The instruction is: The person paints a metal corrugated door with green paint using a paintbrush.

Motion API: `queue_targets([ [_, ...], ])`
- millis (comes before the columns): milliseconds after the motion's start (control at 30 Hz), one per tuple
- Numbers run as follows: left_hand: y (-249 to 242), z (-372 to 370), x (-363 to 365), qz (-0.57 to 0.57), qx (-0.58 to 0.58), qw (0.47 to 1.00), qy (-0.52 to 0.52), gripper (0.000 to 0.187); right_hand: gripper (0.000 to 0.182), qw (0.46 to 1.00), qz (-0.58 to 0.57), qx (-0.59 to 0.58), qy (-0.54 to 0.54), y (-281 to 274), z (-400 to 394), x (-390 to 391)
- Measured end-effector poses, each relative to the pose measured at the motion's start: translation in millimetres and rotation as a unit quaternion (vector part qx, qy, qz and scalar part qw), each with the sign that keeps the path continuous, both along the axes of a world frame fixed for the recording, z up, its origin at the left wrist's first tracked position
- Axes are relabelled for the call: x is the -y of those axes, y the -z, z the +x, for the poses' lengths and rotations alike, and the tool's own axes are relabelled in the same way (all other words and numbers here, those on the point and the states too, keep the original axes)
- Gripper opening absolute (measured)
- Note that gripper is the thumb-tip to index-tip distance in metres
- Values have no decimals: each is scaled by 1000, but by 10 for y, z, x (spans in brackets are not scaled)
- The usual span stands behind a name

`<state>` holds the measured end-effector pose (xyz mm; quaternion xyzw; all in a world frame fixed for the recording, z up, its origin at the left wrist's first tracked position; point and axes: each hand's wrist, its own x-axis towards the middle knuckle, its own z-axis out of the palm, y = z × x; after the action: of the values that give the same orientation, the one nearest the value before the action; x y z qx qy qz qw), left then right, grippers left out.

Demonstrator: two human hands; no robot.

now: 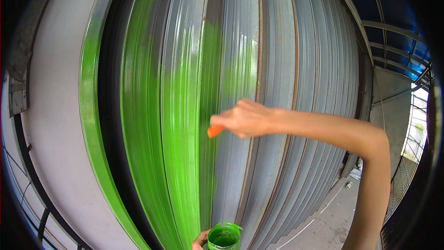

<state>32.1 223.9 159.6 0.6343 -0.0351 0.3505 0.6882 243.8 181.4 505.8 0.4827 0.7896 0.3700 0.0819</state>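
My right hand (245,119) reaches across from the right, its fingers closed round a paintbrush with an orange handle (213,131). The bristles are hidden by the hand. It is close to a ribbed metal folding door (275,65), beside the edge of the wet green paint (182,125). At the bottom, my left hand (200,240) grips the side of a paint can (225,225) with green paint inside and smears on its rim. Only part of that hand shows.
Green covers panels on the left; grey metal with rusty edges continues to the right. A pale wall (60,88) stands at far left. Tiled floor (323,224) shows at lower right, with a metal grille (404,176) and blue roofing (393,14) beyond.
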Motion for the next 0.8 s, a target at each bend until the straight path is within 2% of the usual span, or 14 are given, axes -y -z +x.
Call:
queue_targets([
  [67,-34,-30,-3,21,-7,1000,-15,82,16,997,53,-22,44,-542,127,-75],
  [133,-64,-34,18,12,-14,1000,-14,81,13,987,160,4,8,-1005,93,-65],
  [200,-29,-25,34,26,-31,999,-25,81,11,962,258,84,-38,-1438,125,-94],
  [267,-102,-69,95,8,-34,999,-16,81,12,949,288,113,-61,-1642,166,-124],
  [300,-127,-87,110,-1,-34,999,-12,81,12,942,302,128,-72,-1681,166,-134],
  [367,-21,-66,71,4,-24,1000,-12,82,18,980,178,83,-41,-1348,98,-157],
  [433,35,-90,77,5,-22,1000,-13,83,36,984,66,163,36,-820,114,-124],
  [467,35,-93,78,7,-21,1000,-15,83,36,986,29,154,53,-578,117,-98],
  [567,13,-111,95,2,-20,1000,-19,83,15,998,-15,-34,-52,-257,0,-18],
  [667,-12,-163,132,2,-30,999,-21,84,21,988,17,-151,29,-613,101,-70],
  [800,-6,-147,146,2,-40,999,-23,84,20,978,204,-35,-6,-1332,125,-108],
])
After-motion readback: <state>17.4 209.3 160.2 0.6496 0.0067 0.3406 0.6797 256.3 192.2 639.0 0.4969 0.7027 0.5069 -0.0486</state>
